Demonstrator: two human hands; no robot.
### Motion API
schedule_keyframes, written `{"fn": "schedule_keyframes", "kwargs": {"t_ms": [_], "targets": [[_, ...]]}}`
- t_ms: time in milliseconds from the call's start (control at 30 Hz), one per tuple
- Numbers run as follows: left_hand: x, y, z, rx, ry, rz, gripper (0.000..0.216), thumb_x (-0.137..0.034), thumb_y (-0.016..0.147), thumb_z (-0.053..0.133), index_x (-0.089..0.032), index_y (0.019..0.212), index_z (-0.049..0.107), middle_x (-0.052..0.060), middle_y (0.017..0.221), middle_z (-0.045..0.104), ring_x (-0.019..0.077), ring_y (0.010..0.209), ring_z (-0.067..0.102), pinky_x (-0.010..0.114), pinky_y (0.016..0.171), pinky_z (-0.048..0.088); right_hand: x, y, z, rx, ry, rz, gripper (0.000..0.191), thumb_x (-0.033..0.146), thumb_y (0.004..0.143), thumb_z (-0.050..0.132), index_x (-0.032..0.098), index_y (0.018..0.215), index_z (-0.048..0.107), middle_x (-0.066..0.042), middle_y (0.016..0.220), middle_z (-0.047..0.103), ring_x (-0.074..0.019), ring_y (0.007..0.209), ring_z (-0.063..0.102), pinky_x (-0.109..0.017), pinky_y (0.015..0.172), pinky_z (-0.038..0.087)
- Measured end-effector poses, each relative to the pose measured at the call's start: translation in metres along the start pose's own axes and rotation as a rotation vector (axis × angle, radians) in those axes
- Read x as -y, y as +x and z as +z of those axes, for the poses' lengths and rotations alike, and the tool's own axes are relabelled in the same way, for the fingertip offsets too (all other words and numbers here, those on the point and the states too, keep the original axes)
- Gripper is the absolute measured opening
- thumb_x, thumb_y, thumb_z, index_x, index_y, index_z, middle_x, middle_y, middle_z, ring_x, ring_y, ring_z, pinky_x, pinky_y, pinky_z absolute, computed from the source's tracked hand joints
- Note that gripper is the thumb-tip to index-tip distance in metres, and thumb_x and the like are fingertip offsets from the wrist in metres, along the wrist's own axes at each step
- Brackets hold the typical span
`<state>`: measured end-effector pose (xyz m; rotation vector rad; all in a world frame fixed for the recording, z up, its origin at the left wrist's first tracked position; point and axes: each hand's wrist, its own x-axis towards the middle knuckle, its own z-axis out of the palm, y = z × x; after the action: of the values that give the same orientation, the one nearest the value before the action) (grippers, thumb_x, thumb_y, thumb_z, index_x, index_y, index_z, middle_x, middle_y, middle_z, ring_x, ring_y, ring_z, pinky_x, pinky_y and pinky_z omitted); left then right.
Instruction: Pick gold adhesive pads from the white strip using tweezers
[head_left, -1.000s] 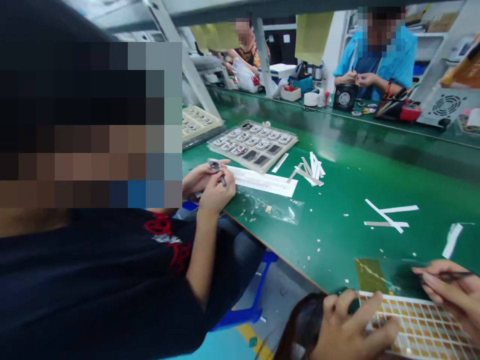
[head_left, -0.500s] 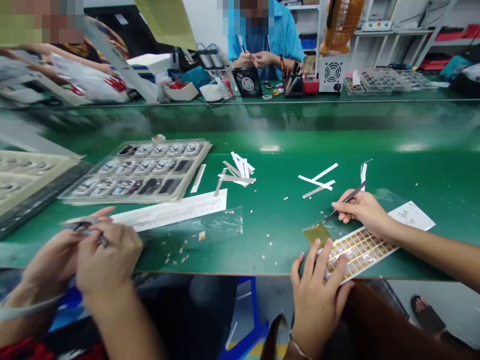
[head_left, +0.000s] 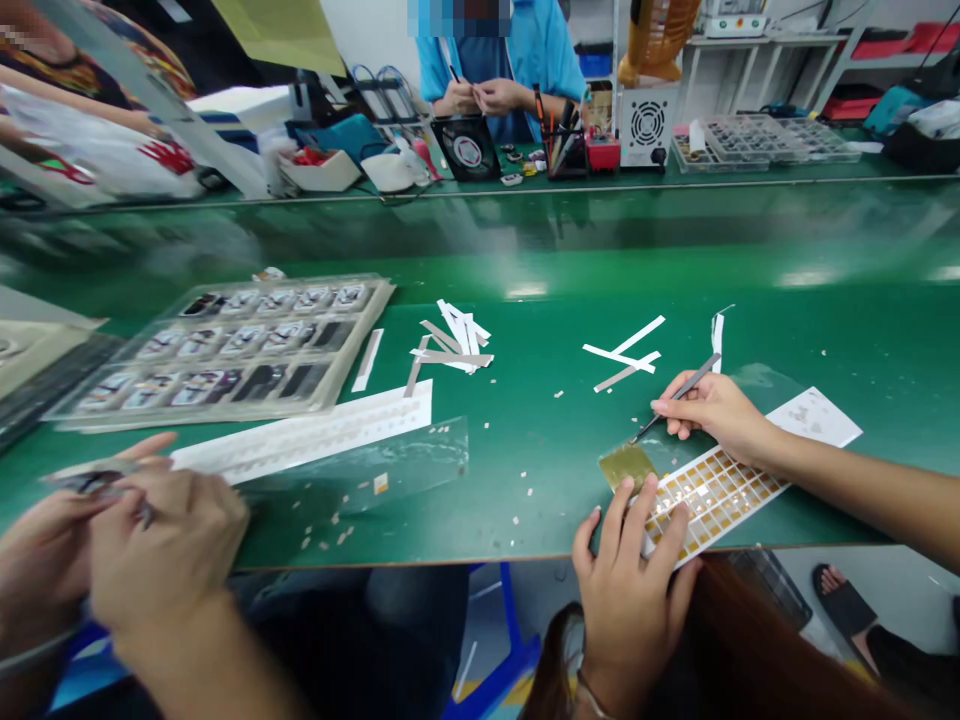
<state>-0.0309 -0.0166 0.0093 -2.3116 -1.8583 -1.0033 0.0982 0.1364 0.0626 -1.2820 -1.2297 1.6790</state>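
Observation:
My left hand (head_left: 626, 570) lies with spread fingers on the lower-left part of a white sheet of small amber stickers (head_left: 720, 495). Its fingertips reach the edge of a small olive-gold square (head_left: 628, 466) at the sheet's left end. Dark tweezers (head_left: 679, 395) are pinched in my right hand (head_left: 709, 410), just above the sheet. The tips point down at the square's upper edge; whether they grip anything is too small to tell. A clear film (head_left: 765, 380) lies behind my right hand.
White and grey strips (head_left: 457, 340) and crossed strips (head_left: 626, 352) lie on the green table, with tiny scraps around. At left, a co-worker's hands (head_left: 165, 540) hold a small object beside a compartment tray (head_left: 349, 370). Another person (head_left: 495, 60) sits across.
The view has turned slightly right and tilted, so most things sit farther left. My left hand stays on the sheet. The tweezers remain at the square's upper edge.

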Motion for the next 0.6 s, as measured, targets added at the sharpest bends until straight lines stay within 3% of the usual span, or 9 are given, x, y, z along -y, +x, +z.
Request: {"fn": "schedule_keyframes", "kwargs": {"t_ms": [600], "targets": [[-0.0023,0.0043,-0.0005,-0.054,-0.015,-0.005,0.030,-0.043,0.084,0.049,-0.034,0.111,0.061,0.002,0.126,0.058,0.0230,0.117,0.050,0.044,0.094,0.027,0.0022,0.0008,-0.0003,0.015,0.020,-0.038,0.027,0.026,0.057,0.082,0.012,0.065,0.060,0.002,0.045,0.059,-0.0050,0.038,0.049,-0.015,0.038,0.038]]}}
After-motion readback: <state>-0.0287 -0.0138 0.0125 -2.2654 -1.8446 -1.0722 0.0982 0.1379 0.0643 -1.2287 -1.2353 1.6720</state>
